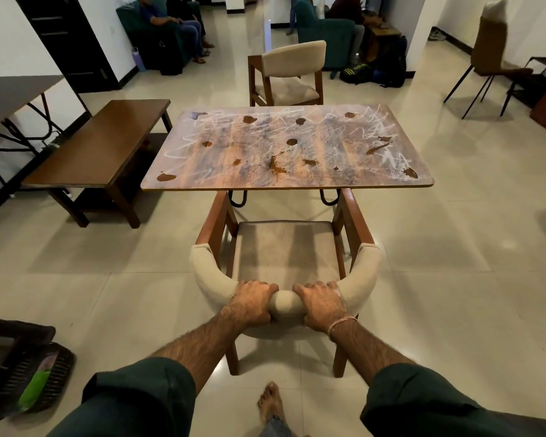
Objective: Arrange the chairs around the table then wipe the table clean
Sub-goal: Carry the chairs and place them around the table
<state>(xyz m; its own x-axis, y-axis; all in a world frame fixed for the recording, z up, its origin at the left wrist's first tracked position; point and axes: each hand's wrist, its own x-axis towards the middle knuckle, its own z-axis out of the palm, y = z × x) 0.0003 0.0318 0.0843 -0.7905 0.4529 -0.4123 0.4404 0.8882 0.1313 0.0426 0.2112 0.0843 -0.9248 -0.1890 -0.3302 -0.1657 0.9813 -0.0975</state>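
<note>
Fingers of the left hand curl over the top of the soft chair back; fingers of the right hand do the same just beside them; both hands grip the pad tight, w/ a little bit of it showing between.

Step looks like chair-arranging, not wiping; the near chair sits right ahead of the fingers, its wood arm fronts at the near edge of the table; the far chair stands past the table's other side. Brown spots and white scribbles cover the top; no cloth in sight.

Next move prob. needs a straight push fwd; the arm fronts must slip under the table edge, and the black legs sit just inside them, so not much wiggle room.

Ahead-left of the fingers a low brown table stands near the table's left edge; ahead-right is open floor; a bare foot is behind the hands, near the chair's back legs; a basket lies behind-left.
</note>
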